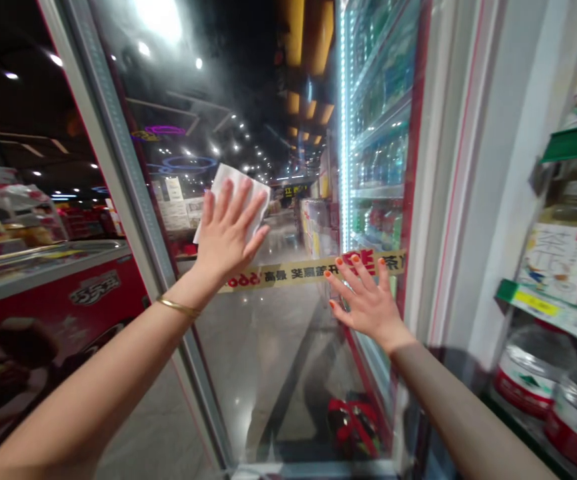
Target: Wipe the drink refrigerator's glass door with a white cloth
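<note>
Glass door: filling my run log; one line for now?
left hand: presses white cloth on glass door | right hand: flat on glass, holds nothing

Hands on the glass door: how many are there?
2. The left hand presses a white cloth against the glass door; the right hand lies flat by the yellow strip. None seem hidden.

Left hand (pixel 228 235) flat on the cloth (pixel 232 181), pressed to the glass door (pixel 268 360) towards its left edge. Right hand (pixel 368 301) lower, by the right edge, over the sticker strip (pixel 293 272). Freezer (pixel 53 287) left of the door, shelves (pixel 548 308) right.
</note>
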### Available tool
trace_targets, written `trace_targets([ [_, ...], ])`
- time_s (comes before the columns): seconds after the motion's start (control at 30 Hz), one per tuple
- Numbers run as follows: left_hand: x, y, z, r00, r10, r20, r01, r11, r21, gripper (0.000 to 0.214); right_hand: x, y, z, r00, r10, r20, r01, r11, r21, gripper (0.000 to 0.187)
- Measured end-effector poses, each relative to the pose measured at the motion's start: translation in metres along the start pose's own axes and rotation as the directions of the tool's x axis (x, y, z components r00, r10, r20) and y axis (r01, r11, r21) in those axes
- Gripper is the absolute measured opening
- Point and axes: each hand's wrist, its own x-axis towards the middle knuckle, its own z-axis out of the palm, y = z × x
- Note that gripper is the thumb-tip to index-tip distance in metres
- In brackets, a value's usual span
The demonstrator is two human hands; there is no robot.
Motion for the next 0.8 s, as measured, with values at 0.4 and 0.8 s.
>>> trace_targets([
  [0.4,-0.031,0.037,0.009,0.844,0.523,0.121,-0.511,0.852,-0.116,0.079,-0.011,0.001,-0.001,0.999,-0.013,-0.043,0.016,0.998,0.056,0.100],
  [0.8,-0.058,0.103,0.046,0.525,0.841,0.128,-0.802,0.540,-0.257,0.061,-0.015,0.002,0.007,0.958,0.170,-0.232,-0.153,0.984,0.089,0.093],
])
